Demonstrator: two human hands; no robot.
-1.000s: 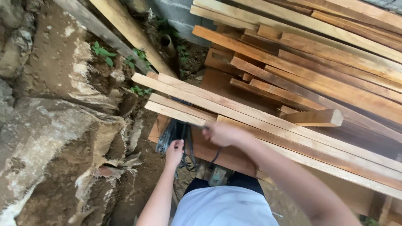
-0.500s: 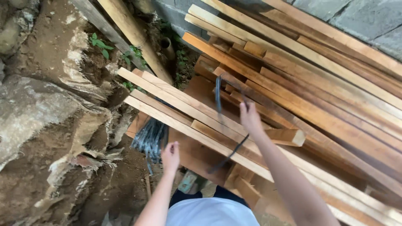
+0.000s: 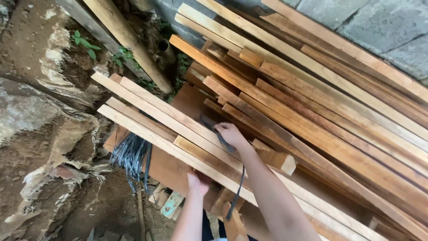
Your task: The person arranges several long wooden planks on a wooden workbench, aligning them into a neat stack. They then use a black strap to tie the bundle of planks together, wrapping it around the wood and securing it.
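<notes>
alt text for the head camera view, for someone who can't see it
A person's right hand grips a dark strap over stacked wooden planks, while the left hand touches a plank's underside, near hanging dark straps.

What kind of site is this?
Likely an outdoor timber storage spot or building site: rough sawn planks stacked against a block wall, bare earth bank, and a bundle of dark straps under the boards.
</notes>
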